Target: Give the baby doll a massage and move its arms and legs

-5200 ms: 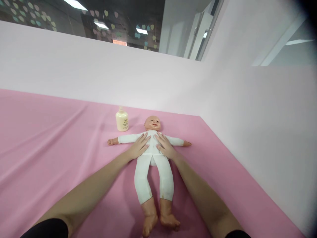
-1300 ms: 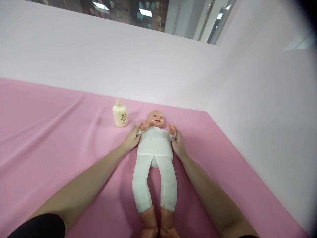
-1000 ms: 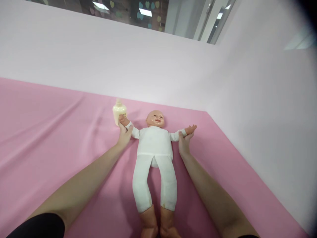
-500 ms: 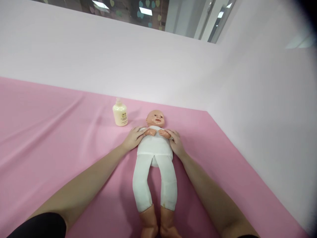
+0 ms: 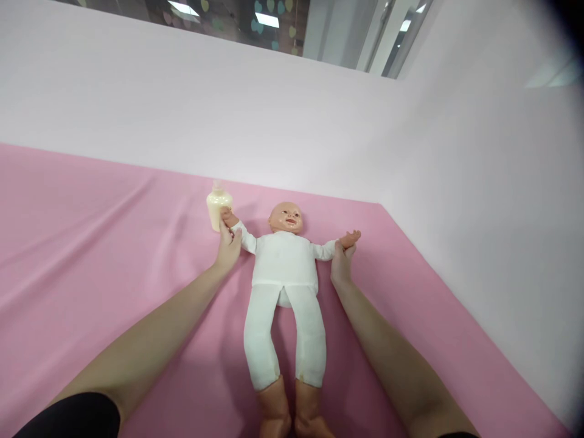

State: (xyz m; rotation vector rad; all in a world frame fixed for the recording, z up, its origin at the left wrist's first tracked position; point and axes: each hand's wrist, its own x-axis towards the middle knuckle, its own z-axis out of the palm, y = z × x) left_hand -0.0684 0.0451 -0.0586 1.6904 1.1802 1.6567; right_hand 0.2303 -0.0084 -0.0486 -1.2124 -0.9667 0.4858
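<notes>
White-suited doll (image 5: 285, 267) lies arms outspread, left hand (image 5: 228, 248) and right hand (image 5: 341, 263) fingers closed round its wrists.

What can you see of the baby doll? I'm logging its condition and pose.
The baby doll lies face up on the pink sheet, arms spread, legs straight toward the camera. It has a bald plastic-looking head, bare hands and feet, and a white cloth suit, faintly stained at the ankles. The left hand grips one wrist, the right hand the other. A cream bottle stands behind one arm.
</notes>
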